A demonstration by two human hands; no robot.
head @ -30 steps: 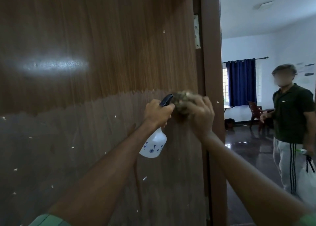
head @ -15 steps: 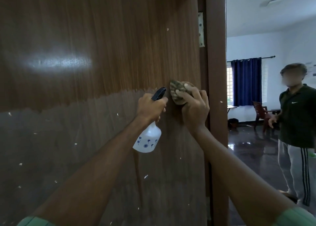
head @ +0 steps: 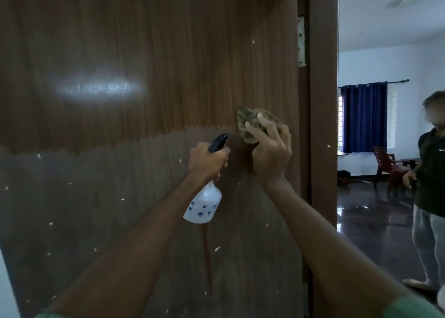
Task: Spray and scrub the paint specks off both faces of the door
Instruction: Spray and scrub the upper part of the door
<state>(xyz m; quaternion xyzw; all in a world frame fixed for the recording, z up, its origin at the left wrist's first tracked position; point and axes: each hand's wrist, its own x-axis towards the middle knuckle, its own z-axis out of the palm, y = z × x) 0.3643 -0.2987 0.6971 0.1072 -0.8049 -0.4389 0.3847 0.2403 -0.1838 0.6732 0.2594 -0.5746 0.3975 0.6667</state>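
The door (head: 144, 52) fills most of my view, a brown wood-grain face standing close in front of me, with its hinged edge at the right against the door frame (head: 323, 101). Its upper part looks clean and carries a bright glare patch, while the lower part is duller and greyer, the two divided by a ragged line running across at about the height of my hands. White paint specks (head: 121, 199) are scattered over that duller lower area, with a few more higher up near the hinge (head: 300, 40). A dark drip runs down the wood beneath the bottle.

Through the opening on the right I see a room with a glossy dark floor (head: 373, 221), a blue curtain (head: 364, 116), a reddish chair (head: 387, 166), and a person in a dark shirt (head: 431, 173) standing at the frame's edge.

My left hand (head: 208, 162) is wrapped around the neck of a spray bottle (head: 203, 205), white with small blue motifs, its black nozzle poking up toward the door just above my knuckles. My right hand (head: 271, 154) grips a mottled green-brown scrubbing pad (head: 245, 125), fingers curled over it and pressing it against the door just beside the hinged edge, right at the ragged line. The two hands are near each other but not touching.
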